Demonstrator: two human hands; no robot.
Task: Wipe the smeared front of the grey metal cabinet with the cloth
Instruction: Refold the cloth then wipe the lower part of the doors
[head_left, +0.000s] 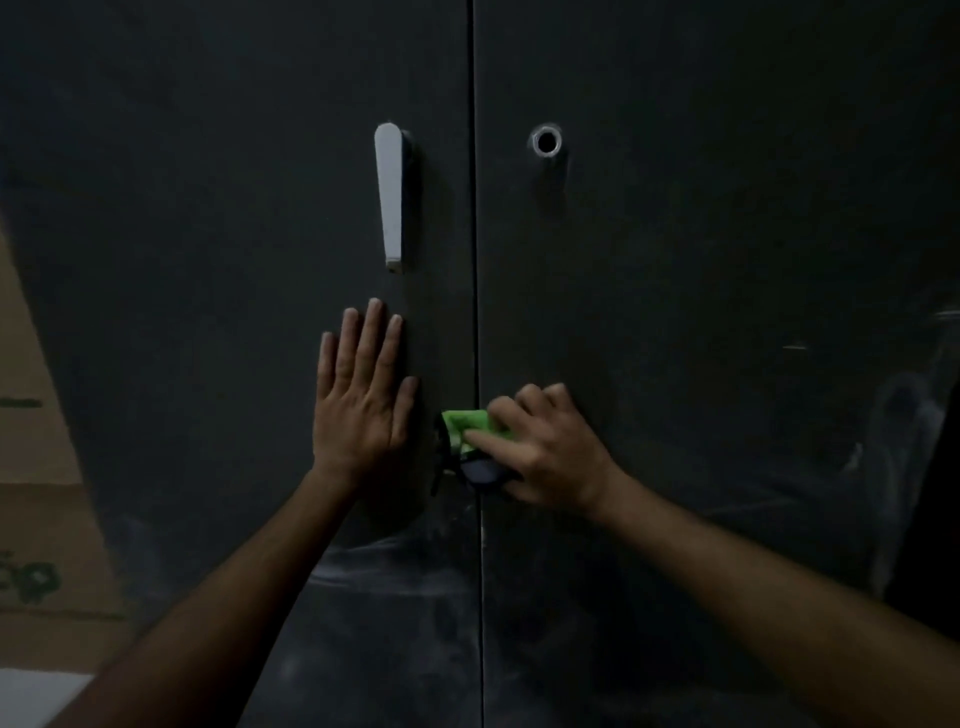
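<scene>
The grey metal cabinet (701, 260) fills the head view, its two doors meeting at a vertical seam in the middle. Pale smears show on the lower parts of both doors. My right hand (545, 447) grips a bunched green and dark cloth (465, 428) and holds it against the cabinet right at the seam. My left hand (363, 395) lies flat on the left door, fingers straight and pointing up, just left of the cloth.
A pale lever handle (390, 195) hangs on the left door above my left hand. A round hole (546, 141) sits in the right door. A brown cardboard box (36, 467) with green print stands at the left edge.
</scene>
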